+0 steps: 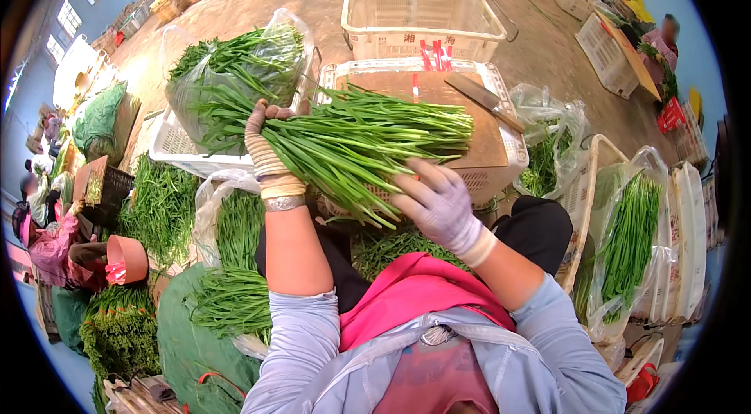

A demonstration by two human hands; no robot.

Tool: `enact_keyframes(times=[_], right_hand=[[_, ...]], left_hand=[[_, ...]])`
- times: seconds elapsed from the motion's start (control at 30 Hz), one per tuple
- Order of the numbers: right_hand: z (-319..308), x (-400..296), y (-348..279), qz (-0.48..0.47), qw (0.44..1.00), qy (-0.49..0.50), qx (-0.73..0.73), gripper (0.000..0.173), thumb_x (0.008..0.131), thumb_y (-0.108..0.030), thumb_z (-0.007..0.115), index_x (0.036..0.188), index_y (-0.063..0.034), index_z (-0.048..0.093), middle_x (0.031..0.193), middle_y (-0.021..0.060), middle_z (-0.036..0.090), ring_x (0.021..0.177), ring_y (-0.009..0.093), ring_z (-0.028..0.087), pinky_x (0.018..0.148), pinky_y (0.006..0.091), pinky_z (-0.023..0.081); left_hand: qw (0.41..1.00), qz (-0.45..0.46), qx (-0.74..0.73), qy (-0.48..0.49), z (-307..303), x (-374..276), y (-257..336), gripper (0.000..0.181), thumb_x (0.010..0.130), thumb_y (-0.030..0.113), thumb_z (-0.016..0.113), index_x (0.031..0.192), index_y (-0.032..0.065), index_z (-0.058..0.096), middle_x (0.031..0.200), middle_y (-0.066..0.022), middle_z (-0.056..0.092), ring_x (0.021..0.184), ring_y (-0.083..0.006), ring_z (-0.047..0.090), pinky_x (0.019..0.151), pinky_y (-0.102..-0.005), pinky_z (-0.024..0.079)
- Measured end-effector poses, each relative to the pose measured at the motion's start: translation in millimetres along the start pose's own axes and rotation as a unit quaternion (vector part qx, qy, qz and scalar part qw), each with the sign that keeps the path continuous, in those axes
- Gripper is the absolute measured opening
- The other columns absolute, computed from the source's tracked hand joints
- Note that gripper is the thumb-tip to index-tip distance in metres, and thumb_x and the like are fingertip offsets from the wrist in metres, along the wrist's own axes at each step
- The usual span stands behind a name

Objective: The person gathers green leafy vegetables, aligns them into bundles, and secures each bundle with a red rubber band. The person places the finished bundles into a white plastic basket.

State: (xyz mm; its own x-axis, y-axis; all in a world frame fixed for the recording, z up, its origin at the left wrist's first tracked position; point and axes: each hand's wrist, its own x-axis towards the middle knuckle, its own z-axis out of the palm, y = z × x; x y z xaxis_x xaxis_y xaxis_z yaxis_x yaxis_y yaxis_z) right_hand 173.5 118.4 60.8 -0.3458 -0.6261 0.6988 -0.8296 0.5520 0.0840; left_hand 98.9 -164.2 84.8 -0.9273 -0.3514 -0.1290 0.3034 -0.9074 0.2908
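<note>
My left hand [262, 147], gloved and with tape around its fingers and palm, grips a bunch of long green garlic chives [340, 150] by the leafy part. More chives [405, 112] lie behind it on a brown wooden board [478, 147], pale stalk ends to the right. In a pale purple glove, my right hand [440, 206] is at the bunch's lower right end, its fingertips by the stalks. Whether it pinches any stalk is hidden. A knife [478, 94] with a wooden handle rests on the board, right of the stalk ends.
The board sits on an upturned white crate [516, 153]; red strips [437, 56] lie at its back. Behind stands a cream plastic crate [425, 36]. Bagged chives fill a crate [193, 147] at left; another bag of chives [631, 238] is at right. A person [56, 247] sits far left.
</note>
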Motion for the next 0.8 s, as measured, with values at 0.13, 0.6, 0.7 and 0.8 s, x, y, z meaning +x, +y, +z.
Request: enact_keyframes(times=[0.13,0.6,0.7,0.8], right_hand=[[-6,-94,-3,0.049,0.974,-0.22,0.007,0.033,0.076,-0.025,0.07,0.108,-0.0161,0.067,0.13,0.0068,0.061,0.133,0.035,0.049,0.103,0.0443,0.044],[34,-17,26,0.591,0.632,0.065,0.498,0.031,0.082,-0.019,0.077,0.101,0.0055,0.07,0.101,0.0073,0.07,0.087,0.015,0.063,0.08,0.0282,0.05],[23,-66,29,0.555,0.744,0.009,0.372,0.028,0.082,-0.023,0.075,0.096,0.0013,0.073,0.106,0.0142,0.07,0.088,0.021,0.066,0.08,0.0318,0.052],[14,-114,30,0.422,0.77,-0.393,0.273,0.06,0.083,-0.044,0.072,0.124,-0.0015,0.064,0.137,0.0236,0.057,0.122,0.035,0.056,0.104,0.0399,0.045]], left_hand=[[0.999,0.015,-0.01,-0.035,-8,13,17,0.005,0.092,0.014,0.066,0.095,0.0112,0.062,0.074,0.0021,0.058,0.067,-0.0158,0.057,0.105,-0.0514,0.047],[0.993,-0.09,0.004,-0.08,-3,3,-8,0.027,0.095,0.021,0.063,0.073,0.014,0.048,0.072,0.003,0.052,0.072,-0.0137,0.052,0.098,-0.0408,0.046],[0.997,-0.061,-0.025,-0.038,-4,3,-10,0.022,0.092,0.017,0.066,0.075,0.0122,0.053,0.071,0.002,0.054,0.069,-0.0149,0.054,0.098,-0.0436,0.048],[1.0,-0.01,-0.027,-0.008,-10,13,1,0.023,0.09,0.017,0.066,0.072,0.0122,0.054,0.067,-0.001,0.055,0.067,-0.0172,0.056,0.095,-0.0444,0.052]])
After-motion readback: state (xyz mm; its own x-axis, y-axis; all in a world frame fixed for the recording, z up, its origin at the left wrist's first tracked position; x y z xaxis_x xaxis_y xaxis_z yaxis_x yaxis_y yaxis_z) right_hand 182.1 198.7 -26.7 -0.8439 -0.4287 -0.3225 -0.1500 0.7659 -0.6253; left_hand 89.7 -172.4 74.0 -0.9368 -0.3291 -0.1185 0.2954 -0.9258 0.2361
